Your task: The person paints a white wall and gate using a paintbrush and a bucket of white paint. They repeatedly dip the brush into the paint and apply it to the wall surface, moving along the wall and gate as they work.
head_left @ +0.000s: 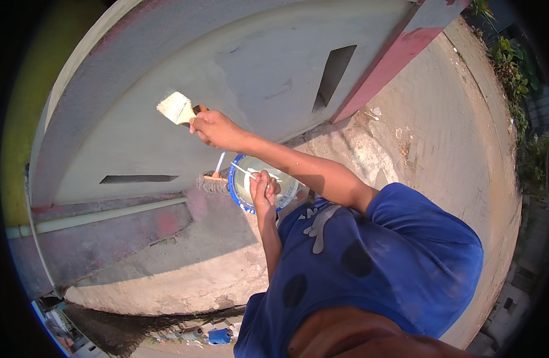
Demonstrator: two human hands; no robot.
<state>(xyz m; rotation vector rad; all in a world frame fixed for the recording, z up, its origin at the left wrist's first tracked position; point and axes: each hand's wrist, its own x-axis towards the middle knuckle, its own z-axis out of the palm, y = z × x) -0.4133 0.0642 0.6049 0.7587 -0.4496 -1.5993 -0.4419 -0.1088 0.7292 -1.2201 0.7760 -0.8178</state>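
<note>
My right hand [217, 130] is stretched out toward the pale wall, its fingers closed around the handle of a wide paintbrush [176, 109]. The brush's pale bristles point up and left, close to the wall surface; whether they touch it I cannot tell. Lower down, my left hand [264, 188] is closed on the thin bail handle of a bucket [232, 190], which hangs in front of my body. A blue rim runs around the bucket, and whitish paint shows inside. My left hand and its fingers cover part of the opening.
The wall [137, 137] has slot-like openings, and a pink pillar [388, 74] stands at its right. Beside the bucket is a broom-like tool [213, 182] with grey fibres and an orange bar. Concrete ground [203, 271] lies below; a pipe [38, 244] runs down at the left.
</note>
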